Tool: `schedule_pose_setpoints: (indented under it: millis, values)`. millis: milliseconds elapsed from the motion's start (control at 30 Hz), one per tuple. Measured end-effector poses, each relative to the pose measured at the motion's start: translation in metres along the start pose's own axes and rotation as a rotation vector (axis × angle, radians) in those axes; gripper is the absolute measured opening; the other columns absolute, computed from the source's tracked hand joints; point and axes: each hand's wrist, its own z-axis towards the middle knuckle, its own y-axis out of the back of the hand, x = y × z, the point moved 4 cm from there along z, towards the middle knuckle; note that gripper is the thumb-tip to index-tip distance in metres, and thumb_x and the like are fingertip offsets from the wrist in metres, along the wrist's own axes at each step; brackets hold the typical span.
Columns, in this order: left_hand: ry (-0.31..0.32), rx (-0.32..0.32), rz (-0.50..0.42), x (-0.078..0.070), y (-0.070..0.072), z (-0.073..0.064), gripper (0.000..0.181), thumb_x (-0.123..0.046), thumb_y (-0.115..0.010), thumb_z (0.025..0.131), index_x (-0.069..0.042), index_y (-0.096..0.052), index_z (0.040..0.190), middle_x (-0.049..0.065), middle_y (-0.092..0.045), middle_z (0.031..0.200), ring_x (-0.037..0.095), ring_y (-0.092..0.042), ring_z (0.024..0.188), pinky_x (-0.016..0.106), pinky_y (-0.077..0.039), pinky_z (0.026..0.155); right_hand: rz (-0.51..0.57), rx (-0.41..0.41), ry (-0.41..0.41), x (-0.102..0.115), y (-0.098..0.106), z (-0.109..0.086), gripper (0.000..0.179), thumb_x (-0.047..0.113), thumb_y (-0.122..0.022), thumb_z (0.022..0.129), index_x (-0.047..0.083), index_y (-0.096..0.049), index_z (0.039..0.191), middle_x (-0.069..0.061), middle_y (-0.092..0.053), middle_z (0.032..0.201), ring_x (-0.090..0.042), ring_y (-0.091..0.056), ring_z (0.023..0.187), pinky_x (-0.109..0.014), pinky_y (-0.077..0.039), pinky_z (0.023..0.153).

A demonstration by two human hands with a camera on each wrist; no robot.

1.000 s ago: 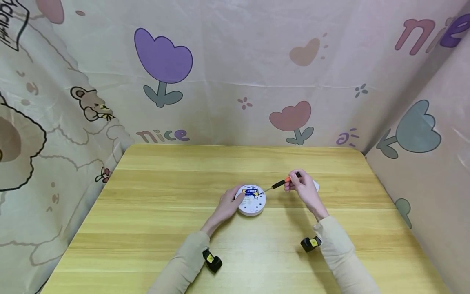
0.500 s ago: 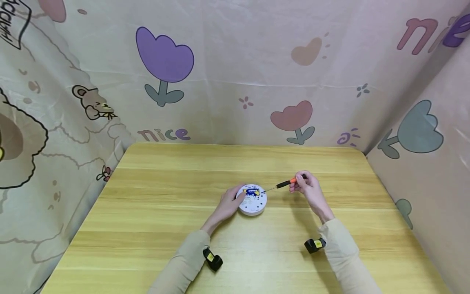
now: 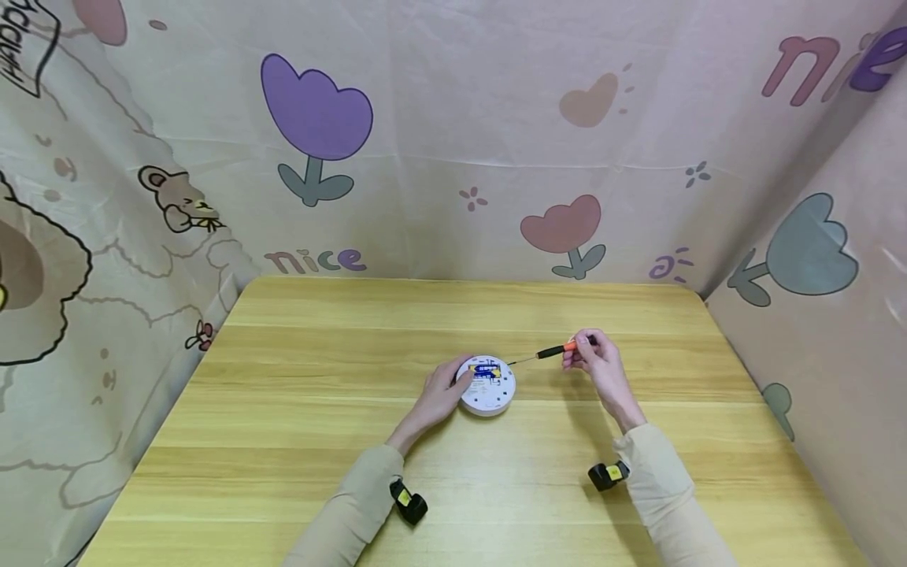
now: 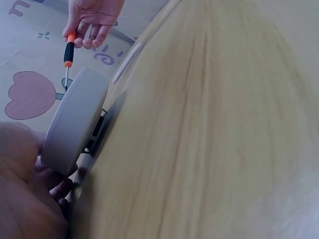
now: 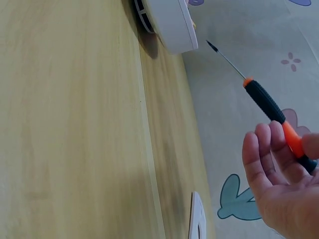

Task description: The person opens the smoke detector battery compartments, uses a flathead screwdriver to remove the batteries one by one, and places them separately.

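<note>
My left hand (image 3: pixel 441 394) holds a round white smoke detector (image 3: pixel 487 402) by its left edge, thumb on the face, which bears a blue and yellow label. In the left wrist view, the dark vented underside (image 4: pixel 94 134) of the detector faces the wooden table. My right hand (image 3: pixel 599 367) pinches the handle of a screwdriver (image 5: pixel 264 99) between thumb and fingers; the handle is black and orange. The shaft points left toward the detector. In the right wrist view, its dark tip stands a little apart from the detector's rim.
A flat white slotted plate (image 5: pixel 198 217) lies on the wooden table (image 3: pixel 319 457) near my right hand; that hand hides it in the head view. Patterned cloth (image 3: pixel 439 142) hangs behind the table and along both sides. Each wrist carries a small black camera (image 3: pixel 409 504).
My right hand has drawn the screwdriver to the right, its tip going from over the label to the detector's right edge. The left hand and the detector stay nearly in place.
</note>
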Motion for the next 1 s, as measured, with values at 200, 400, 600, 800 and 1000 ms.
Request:
schedule_pose_setpoints:
  millis: [200, 400, 600, 800, 1000]
  values:
    - [0.034, 0.027, 0.025, 0.000, -0.001, -0.003, 0.062, -0.042, -0.057, 0.100, -0.012, -0.043, 0.152, 0.021, -0.045, 0.154, 0.043, -0.036, 0.144, 0.066, -0.022, 0.119, 0.062, -0.054, 0.030, -0.001, 0.005, -0.001, 0.025, 0.019, -0.043, 0.108, -0.006, -0.045, 0.109, 0.004, -0.068, 0.082, -0.007, -0.066, 0.072, -0.022, -0.059, 0.070]
    - [0.013, 0.045, 0.056, -0.004, -0.004, -0.007, 0.089, -0.045, -0.076, 0.086, -0.009, -0.035, 0.156, 0.019, -0.043, 0.156, 0.041, -0.033, 0.147, 0.064, -0.018, 0.122, 0.049, -0.049, 0.040, -0.003, 0.008, -0.002, 0.027, 0.019, -0.044, 0.108, -0.009, -0.045, 0.110, 0.005, -0.069, 0.080, -0.006, -0.067, 0.071, -0.023, -0.059, 0.066]
    - [-0.020, -0.005, 0.046, -0.005, -0.001, -0.006, 0.088, -0.039, -0.081, 0.083, -0.005, -0.038, 0.152, 0.020, -0.046, 0.150, 0.040, -0.040, 0.141, 0.063, -0.023, 0.121, 0.035, -0.038, 0.042, -0.003, 0.008, -0.002, 0.028, 0.019, -0.044, 0.108, -0.009, -0.045, 0.111, 0.006, -0.069, 0.081, -0.006, -0.066, 0.071, -0.023, -0.059, 0.066]
    - [-0.018, -0.045, 0.007, -0.004, 0.003, -0.004, 0.070, -0.034, -0.081, 0.083, -0.009, -0.051, 0.141, 0.016, -0.051, 0.144, 0.036, -0.045, 0.136, 0.062, -0.029, 0.119, 0.044, -0.045, 0.058, 0.000, 0.010, -0.003, 0.018, 0.019, -0.044, 0.108, 0.002, -0.050, 0.107, 0.004, -0.069, 0.082, -0.006, -0.066, 0.071, -0.023, -0.059, 0.066]
    - [-0.014, -0.067, -0.030, -0.006, 0.006, -0.005, 0.058, -0.031, -0.080, 0.083, -0.012, -0.058, 0.134, 0.013, -0.055, 0.138, 0.033, -0.048, 0.131, 0.061, -0.032, 0.116, 0.062, -0.050, 0.064, 0.000, 0.012, -0.004, 0.012, 0.019, -0.044, 0.108, 0.011, -0.052, 0.103, 0.004, -0.069, 0.082, -0.007, -0.066, 0.071, -0.024, -0.059, 0.066]
